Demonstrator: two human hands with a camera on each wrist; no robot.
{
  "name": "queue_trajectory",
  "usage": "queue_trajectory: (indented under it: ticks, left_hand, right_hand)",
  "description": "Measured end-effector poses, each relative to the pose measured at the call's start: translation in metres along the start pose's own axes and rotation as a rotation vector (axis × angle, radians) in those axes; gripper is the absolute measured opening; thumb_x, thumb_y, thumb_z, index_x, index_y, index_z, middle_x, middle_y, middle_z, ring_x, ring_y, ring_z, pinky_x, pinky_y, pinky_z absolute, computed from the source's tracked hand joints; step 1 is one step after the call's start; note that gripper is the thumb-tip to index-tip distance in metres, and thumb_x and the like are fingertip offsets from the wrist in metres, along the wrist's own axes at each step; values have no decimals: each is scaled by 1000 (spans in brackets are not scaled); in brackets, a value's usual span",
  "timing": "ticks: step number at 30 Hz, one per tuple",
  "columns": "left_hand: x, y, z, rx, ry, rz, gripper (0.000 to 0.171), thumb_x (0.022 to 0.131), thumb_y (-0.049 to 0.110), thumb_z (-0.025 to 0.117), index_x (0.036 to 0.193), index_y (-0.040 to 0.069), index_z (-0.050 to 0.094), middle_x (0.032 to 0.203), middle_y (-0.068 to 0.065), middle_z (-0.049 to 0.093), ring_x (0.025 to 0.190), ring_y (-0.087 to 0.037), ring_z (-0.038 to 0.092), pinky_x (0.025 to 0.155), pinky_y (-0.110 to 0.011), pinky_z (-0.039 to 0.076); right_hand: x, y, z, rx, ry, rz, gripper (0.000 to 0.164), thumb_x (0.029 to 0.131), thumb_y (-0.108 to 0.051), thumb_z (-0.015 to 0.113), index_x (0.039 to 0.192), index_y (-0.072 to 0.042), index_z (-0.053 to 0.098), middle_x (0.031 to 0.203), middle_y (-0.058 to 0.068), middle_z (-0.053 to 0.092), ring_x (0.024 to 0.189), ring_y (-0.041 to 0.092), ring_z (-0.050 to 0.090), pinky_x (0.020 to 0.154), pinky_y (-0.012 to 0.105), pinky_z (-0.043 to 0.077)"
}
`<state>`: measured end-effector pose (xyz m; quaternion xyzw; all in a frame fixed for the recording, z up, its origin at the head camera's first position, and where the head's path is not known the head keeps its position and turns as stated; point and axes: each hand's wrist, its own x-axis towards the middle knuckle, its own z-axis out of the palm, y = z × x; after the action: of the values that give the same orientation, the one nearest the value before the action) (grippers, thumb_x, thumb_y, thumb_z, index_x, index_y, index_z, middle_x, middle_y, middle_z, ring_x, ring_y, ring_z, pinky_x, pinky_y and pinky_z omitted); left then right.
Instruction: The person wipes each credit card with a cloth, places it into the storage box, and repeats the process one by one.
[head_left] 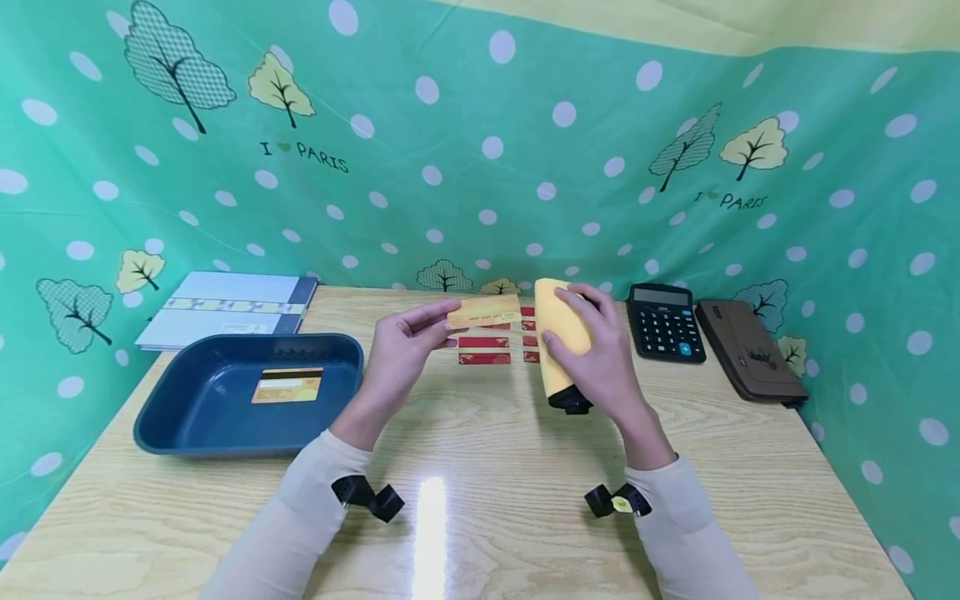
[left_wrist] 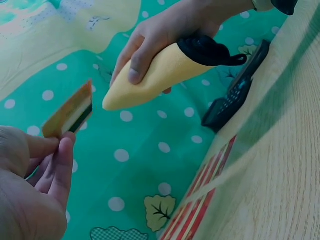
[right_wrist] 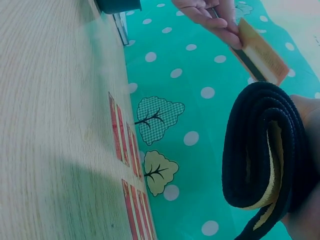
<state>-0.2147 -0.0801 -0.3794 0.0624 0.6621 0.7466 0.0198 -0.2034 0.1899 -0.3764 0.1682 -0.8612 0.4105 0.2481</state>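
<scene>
My left hand (head_left: 397,354) pinches a gold bank card (head_left: 483,312) by its left end, raised above the table. In the left wrist view the card (left_wrist: 70,112) is tilted, its dark stripe showing. A rolled yellow cloth (head_left: 557,329) with a black edge is gripped by my right hand (head_left: 600,358), just right of the card and apart from it. The right wrist view shows the cloth's black spiral end (right_wrist: 257,145). At the left, a dark blue tray (head_left: 168,417) holds another gold card (head_left: 288,385), stripe side up.
Red-and-gold strips (head_left: 483,358) lie in two columns at the table's back, partly hidden by the hands' things. A notebook (head_left: 225,300) lies behind the tray. On the right are a black calculator (head_left: 666,325) and a brown zip case (head_left: 750,350). A polka-dot curtain (head_left: 487,167) hangs behind.
</scene>
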Motion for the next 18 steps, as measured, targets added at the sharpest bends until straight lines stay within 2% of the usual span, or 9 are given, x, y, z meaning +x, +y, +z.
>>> queue_trajectory:
  ticks: [4,7,12,16,18]
  left_hand:
    - [0,-2,0,-20,3,18,30,102,5,63,131,-2,68,132,-19,70,97,-10,77,94,-36,64]
    - [0,-3,-1,-32,6,29,31,101,10,66,129,-4,69,119,-19,75,92,-13,78,89,-32,65]
    - [-1,-3,-2,-16,21,46,30,101,12,67,124,-6,70,93,2,77,82,-13,75,77,-23,65]
    - [-1,-1,-2,19,59,45,29,98,15,71,118,-6,72,85,8,73,72,-8,66,66,-17,58]
    - [-1,-1,-2,50,79,36,29,97,17,74,117,-4,74,86,8,71,73,-8,63,65,-17,55]
  right_hand:
    - [0,0,0,-7,0,1,58,85,-10,82,140,-12,64,148,12,52,131,32,53,91,40,51]
    - [0,0,0,-12,-2,0,58,85,-11,82,140,-13,64,148,12,52,130,31,53,89,38,50]
    - [0,-1,0,-13,-5,0,59,85,-11,82,141,-13,64,148,11,52,130,31,54,89,37,50]
    - [-1,-1,0,-9,-5,1,59,85,-10,82,141,-13,64,148,11,52,129,31,55,88,36,50]
    - [-1,-1,0,-6,-5,0,59,85,-10,82,141,-13,64,148,11,52,130,31,54,89,37,51]
